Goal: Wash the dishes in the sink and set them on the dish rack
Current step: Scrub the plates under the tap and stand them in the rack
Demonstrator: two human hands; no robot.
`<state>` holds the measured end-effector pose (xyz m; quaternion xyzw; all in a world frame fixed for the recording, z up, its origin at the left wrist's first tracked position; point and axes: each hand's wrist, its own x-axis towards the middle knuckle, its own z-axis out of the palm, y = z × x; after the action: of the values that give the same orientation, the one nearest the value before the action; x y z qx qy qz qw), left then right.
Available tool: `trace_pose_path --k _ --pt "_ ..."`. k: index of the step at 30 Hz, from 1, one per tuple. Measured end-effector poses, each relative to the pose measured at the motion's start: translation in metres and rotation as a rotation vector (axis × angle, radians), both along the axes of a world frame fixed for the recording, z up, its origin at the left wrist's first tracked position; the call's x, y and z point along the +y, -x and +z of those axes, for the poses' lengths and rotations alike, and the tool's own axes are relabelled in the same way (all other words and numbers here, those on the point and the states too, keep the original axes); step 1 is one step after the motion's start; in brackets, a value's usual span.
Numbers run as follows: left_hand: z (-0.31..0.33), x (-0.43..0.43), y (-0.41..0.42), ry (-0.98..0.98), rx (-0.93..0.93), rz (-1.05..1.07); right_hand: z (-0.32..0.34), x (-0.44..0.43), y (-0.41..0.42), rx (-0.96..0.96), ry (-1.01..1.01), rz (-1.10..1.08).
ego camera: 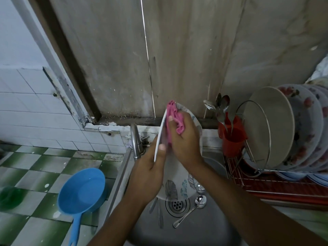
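Both my forearms reach in from the bottom edge, cut off above the wrist, and they cover part of the sink (209, 233) below them. My left hand (149, 174) is closed on the left rim of the plate (174, 185), thumb on the near face, its other fingers hidden behind the plate. My right hand (184, 139) presses the pink cloth (174, 116) flat against the plate's upper face, fingers curled over the cloth so most of it is bunched out of sight beneath my palm. That plate stands tilted on edge between my two hands, over the sink; its far rim and much of its leaf pattern are hidden by my right hand and wrist.

Under my hands, near the drain (177, 205), lies a spoon (193, 210), and other cutlery to its left is too dim to identify. Just left of my left hand stands the tap (135, 139). Further left, a blue scoop (81, 190) has its handle cut off by the bottom edge. Right of my right hand, the dish rack (257, 171) holds upright plates (287, 126), the farthest ones running out of view, with a red cutlery holder (232, 134) in front.
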<state>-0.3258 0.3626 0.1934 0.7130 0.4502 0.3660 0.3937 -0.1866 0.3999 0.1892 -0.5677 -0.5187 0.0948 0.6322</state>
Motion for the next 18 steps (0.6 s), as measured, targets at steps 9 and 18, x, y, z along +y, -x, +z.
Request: trace_pose_path --k 9,18 --pt "0.007 0.002 -0.022 0.073 -0.067 0.024 0.007 -0.018 0.02 0.336 0.159 0.09" --pt "0.0 0.008 -0.018 0.123 -0.187 0.094 -0.089 -0.034 -0.024 0.039 0.345 -0.205"
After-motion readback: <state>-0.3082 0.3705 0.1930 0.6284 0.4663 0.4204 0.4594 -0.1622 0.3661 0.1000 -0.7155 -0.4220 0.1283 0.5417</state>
